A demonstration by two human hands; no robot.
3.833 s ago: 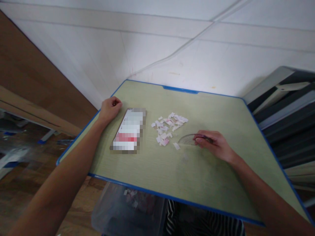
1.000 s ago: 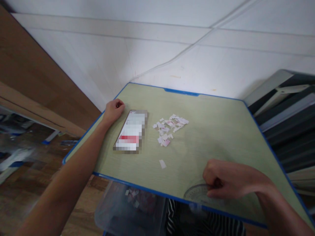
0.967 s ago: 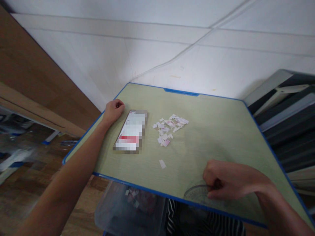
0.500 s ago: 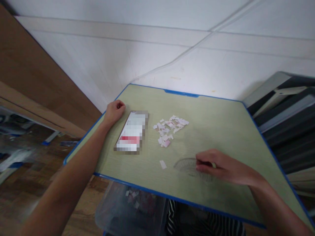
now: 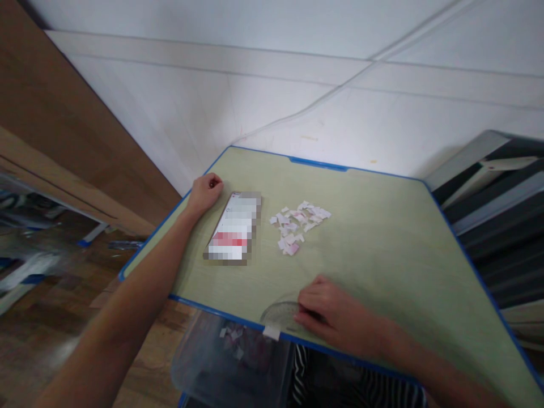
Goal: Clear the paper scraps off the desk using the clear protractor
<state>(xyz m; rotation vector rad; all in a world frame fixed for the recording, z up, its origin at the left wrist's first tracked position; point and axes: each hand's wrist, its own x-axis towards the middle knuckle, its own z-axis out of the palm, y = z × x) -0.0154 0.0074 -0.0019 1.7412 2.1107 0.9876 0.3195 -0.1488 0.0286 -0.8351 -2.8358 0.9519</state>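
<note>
My right hand (image 5: 327, 311) is closed on a clear protractor (image 5: 278, 311) near the front edge of the table. Just ahead of the protractor's curved side, a small white piece of paper (image 5: 272, 332) lies over the blue rim. My left hand (image 5: 207, 191) rests at the table's left side with its fingers curled in, and nothing shows in it. Beside it lies a phone (image 5: 232, 229) with a lit, partly blurred screen. A loose heap of torn paper pieces (image 5: 300, 221), white and pinkish, is spread around the middle of the table.
Below the front edge, a clear plastic bin (image 5: 191, 362) has paper scraps inside. The table (image 5: 382, 238) has a blue rim and stands against a white wall (image 5: 263, 102). Dark folded furniture (image 5: 505, 198) is at the right, a wooden cabinet (image 5: 85, 113) at the left.
My right hand has slid the protractor left and toward me. The single paper piece has moved from the tabletop to the front rim. My left hand stays in place.
</note>
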